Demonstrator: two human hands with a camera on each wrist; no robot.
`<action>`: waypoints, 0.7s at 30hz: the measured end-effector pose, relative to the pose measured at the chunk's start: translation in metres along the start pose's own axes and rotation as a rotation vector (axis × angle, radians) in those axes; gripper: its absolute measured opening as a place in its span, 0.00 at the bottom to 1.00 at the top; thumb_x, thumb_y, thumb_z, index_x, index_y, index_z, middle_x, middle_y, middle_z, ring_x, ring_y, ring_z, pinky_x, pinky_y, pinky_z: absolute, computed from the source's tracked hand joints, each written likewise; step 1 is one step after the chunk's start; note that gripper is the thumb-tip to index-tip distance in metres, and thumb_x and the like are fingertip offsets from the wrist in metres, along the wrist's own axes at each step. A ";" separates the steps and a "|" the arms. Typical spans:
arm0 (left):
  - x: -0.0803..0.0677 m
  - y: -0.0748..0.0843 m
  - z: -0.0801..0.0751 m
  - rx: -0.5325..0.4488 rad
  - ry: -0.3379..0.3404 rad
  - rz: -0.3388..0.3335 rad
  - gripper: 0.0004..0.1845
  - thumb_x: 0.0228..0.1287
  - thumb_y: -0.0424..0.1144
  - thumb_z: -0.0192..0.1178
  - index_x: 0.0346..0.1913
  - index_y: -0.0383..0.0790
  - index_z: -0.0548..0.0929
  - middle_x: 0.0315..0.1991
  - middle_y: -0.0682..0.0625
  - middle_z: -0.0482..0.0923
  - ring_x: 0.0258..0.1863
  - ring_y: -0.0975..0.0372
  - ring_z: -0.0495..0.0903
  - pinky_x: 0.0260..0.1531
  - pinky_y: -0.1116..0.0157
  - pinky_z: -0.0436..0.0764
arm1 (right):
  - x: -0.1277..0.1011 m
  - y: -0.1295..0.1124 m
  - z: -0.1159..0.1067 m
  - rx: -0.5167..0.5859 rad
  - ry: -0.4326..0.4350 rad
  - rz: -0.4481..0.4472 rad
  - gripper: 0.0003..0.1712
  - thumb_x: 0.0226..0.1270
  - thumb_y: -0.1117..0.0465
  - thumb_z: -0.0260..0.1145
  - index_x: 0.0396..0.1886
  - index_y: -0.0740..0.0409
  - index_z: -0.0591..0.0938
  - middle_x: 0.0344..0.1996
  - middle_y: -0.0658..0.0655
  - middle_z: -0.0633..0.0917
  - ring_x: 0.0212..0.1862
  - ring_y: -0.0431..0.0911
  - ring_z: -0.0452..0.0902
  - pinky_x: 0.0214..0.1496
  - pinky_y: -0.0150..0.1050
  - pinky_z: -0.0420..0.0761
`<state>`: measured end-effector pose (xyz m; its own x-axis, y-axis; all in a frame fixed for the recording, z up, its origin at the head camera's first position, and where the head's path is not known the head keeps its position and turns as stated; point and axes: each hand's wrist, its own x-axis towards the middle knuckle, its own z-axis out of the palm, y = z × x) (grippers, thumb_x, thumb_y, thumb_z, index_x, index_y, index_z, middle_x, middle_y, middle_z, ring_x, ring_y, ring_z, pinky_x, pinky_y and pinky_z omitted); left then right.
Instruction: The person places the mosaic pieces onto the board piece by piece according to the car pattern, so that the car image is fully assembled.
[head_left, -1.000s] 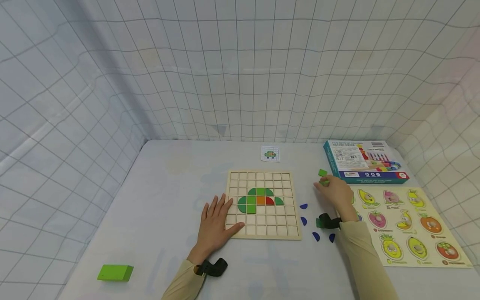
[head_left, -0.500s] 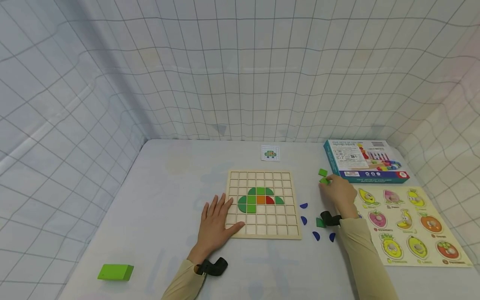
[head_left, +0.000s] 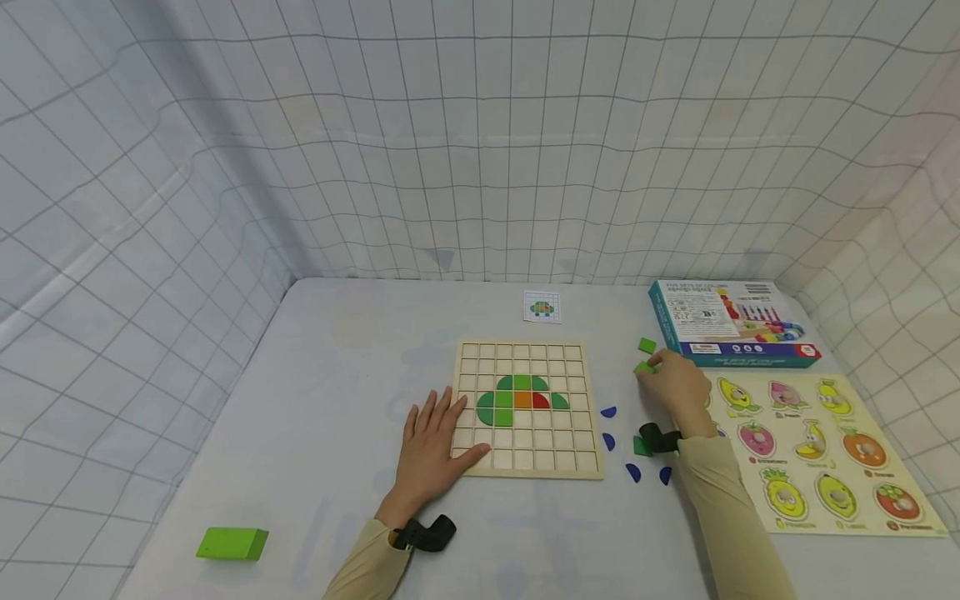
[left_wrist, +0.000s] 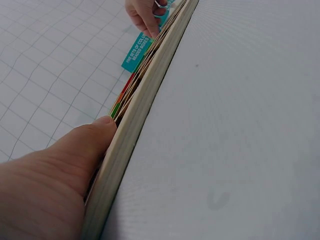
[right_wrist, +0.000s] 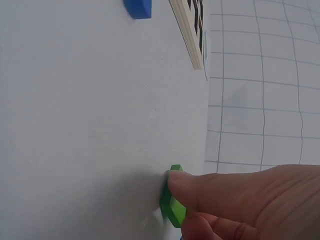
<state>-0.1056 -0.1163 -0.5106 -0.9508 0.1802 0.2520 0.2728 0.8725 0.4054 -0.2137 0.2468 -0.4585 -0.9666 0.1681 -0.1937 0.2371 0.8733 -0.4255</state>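
My right hand (head_left: 677,390) pinches a light green square tile (head_left: 643,367) between thumb and fingertips, low over the table right of the board. The right wrist view shows the thumb against this tile's edge. Just behind it lies another green square tile (head_left: 647,345). My left hand (head_left: 426,454) rests with fingers spread at the left edge of the wooden grid board (head_left: 555,458), thumb over its front corner. On the board, green pieces, an orange square (head_left: 522,400) and a red quarter-round piece (head_left: 540,401) form a rounded shape.
Several blue half-round pieces (head_left: 609,442) and a dark green piece (head_left: 642,447) lie right of the board. A pattern card (head_left: 542,307) lies behind it. At right are a cardboard box (head_left: 738,325) and a fruit puzzle (head_left: 847,492); a green block (head_left: 232,544) sits front left.
My right hand has shifted slightly right, then a little back left, around the green tiles; the pinched tile now shows further out from the fingers. The left hand has not moved.
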 end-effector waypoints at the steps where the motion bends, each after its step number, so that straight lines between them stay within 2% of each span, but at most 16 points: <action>1: 0.000 0.000 0.000 -0.002 0.003 0.002 0.43 0.53 0.66 0.57 0.68 0.45 0.63 0.70 0.44 0.56 0.71 0.48 0.50 0.66 0.46 0.45 | 0.000 0.000 0.000 0.005 -0.001 0.000 0.22 0.60 0.53 0.64 0.47 0.64 0.77 0.38 0.66 0.81 0.38 0.57 0.71 0.42 0.51 0.70; 10: 0.000 -0.001 0.000 0.021 -0.061 -0.032 0.43 0.55 0.68 0.54 0.70 0.49 0.59 0.72 0.48 0.50 0.73 0.53 0.44 0.68 0.50 0.40 | -0.003 0.003 0.001 0.044 0.055 -0.055 0.17 0.58 0.54 0.66 0.39 0.62 0.77 0.36 0.64 0.80 0.36 0.55 0.73 0.36 0.47 0.70; 16: 0.000 -0.001 0.001 0.024 -0.074 -0.038 0.44 0.55 0.68 0.52 0.71 0.50 0.59 0.73 0.48 0.49 0.73 0.54 0.43 0.68 0.50 0.40 | -0.006 0.003 0.005 0.046 0.091 -0.098 0.14 0.59 0.55 0.64 0.37 0.61 0.76 0.34 0.63 0.81 0.33 0.54 0.73 0.33 0.44 0.70; 21: 0.000 -0.002 0.001 0.021 -0.081 -0.042 0.44 0.55 0.69 0.52 0.71 0.50 0.59 0.73 0.48 0.49 0.73 0.54 0.43 0.68 0.50 0.40 | -0.008 0.003 0.010 0.093 0.125 -0.170 0.13 0.59 0.55 0.65 0.35 0.60 0.77 0.31 0.61 0.81 0.31 0.51 0.72 0.32 0.41 0.68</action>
<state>-0.1061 -0.1173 -0.5118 -0.9704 0.1781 0.1631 0.2297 0.8893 0.3955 -0.2041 0.2435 -0.4673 -0.9966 0.0823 -0.0032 0.0718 0.8491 -0.5233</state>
